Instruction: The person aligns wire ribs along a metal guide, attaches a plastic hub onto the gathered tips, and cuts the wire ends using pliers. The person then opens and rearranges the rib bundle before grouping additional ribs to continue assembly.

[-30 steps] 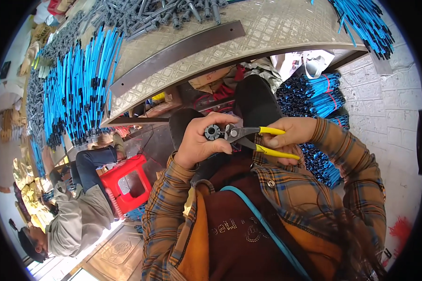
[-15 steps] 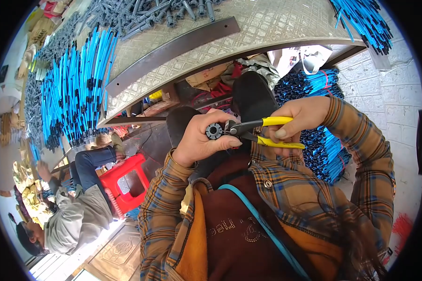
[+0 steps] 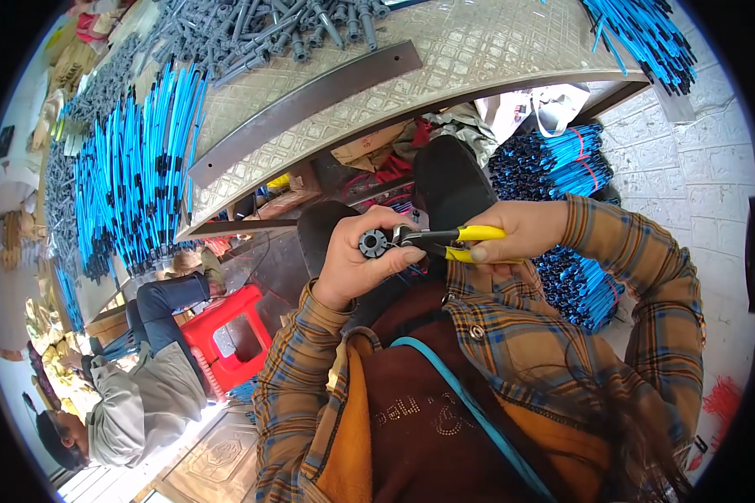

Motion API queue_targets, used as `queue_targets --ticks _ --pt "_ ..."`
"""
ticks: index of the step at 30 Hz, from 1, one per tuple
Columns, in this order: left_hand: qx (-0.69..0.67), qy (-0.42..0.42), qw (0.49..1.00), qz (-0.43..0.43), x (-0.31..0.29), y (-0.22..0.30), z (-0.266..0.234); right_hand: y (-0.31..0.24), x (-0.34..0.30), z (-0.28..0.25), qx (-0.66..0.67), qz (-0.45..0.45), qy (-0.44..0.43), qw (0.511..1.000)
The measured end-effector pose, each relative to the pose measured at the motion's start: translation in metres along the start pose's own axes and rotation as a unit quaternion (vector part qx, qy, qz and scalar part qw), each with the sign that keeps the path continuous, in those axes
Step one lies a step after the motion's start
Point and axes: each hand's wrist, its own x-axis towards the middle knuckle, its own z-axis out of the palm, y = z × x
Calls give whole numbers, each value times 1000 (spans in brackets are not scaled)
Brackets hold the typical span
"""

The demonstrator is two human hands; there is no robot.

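Note:
My left hand [image 3: 356,261] is closed round a dark grey, ribbed round plastic part [image 3: 372,244] whose hollow end faces up. Yellow-handled pliers [image 3: 478,232] are gripped in my right hand [image 3: 516,237], and their dark jaws lie at my left fingertips, beside the round part. The yellow handles sit fairly close together. Whatever the jaws hold is too small and partly covered by my fingers to make out. Both hands are over my lap, in front of my dark trousers.
Ahead stands a patterned table [image 3: 470,42] with a dark metal strip [image 3: 302,113] along its edge. Grey plastic parts [image 3: 252,33] and blue rods [image 3: 164,159] lie on its left. More blue bundles [image 3: 562,159] are stacked at right. A person [image 3: 134,402] sits left near a red stool [image 3: 235,335].
The pliers' handles have come closer together as my right hand squeezed and shifted left. My left hand with the round part moved slightly left and down. The other person's arm has lowered.

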Motion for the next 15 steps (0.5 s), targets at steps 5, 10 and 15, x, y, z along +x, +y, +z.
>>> queue_targets --ticks 5,10,15 --pt "30 -10 999 -3 5 5 0 -6 -2 0 -166 -83 64 981" --pt "17 21 999 -21 3 6 1 -23 -7 3 -268 -96 112 952" --pt "13 120 991 -50 5 1 8 -65 -11 9 -406 18 174 897"
